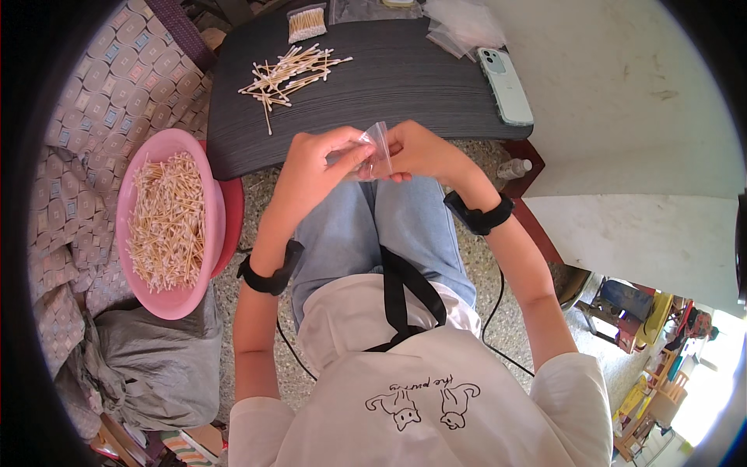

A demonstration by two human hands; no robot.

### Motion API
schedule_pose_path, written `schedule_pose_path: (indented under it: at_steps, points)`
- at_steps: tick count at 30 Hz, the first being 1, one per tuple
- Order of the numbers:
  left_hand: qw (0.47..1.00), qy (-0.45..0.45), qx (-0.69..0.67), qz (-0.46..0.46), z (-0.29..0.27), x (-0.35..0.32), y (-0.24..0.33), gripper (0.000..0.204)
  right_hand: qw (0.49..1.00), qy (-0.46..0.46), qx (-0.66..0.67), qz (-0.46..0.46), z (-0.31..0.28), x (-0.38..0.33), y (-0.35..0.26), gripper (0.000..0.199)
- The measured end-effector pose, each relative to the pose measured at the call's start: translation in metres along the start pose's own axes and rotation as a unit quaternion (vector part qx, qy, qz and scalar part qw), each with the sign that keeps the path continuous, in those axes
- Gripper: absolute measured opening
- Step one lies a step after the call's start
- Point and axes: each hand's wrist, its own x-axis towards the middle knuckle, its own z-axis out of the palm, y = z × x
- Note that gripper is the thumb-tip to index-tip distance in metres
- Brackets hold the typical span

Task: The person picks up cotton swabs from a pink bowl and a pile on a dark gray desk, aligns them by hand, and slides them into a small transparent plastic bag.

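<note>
Above my lap, my left hand and right hand pinched a small clear plastic bag between them, near the loose cotton swabs on the dark table.

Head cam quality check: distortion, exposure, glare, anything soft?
Head view: heavy fisheye, black corners, the dark table edge bows; lower right is blown out by daylight; the clear bag between left hand and right hand shows slight glare; centre sharp.

A clear plastic bag sits between the hands. Pale tan cotton swabs lie on the dark grey striped table; more fill the pink basin at left. The far-right phone is pale mint; black bands circle both wrists.
</note>
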Motion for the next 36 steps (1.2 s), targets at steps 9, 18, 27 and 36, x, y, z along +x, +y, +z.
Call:
schedule_pose_path:
  at_steps: [9, 18, 27, 36]
  points:
    - [0.995, 0.043, 0.077, 0.054, -0.004, 0.004, -0.007, 0.014, 0.990, 0.022, 0.116, -0.072, 0.000, -0.005, -0.005, 0.032]
    - [0.998, 0.044, 0.001, -0.048, -0.003, 0.005, -0.002, 0.014, 0.988, 0.097, 0.053, -0.111, 0.006, -0.021, -0.012, 0.023]
    - [0.982, 0.070, -0.167, -0.051, 0.002, -0.007, -0.037, 0.017, 0.965, 0.200, 0.035, -0.165, -0.001, -0.027, -0.010, 0.020]
    - [0.959, 0.195, -0.197, -0.059, 0.024, 0.003, -0.052, 0.028, 0.946, 0.295, 0.060, -0.122, -0.028, -0.016, 0.015, 0.017]
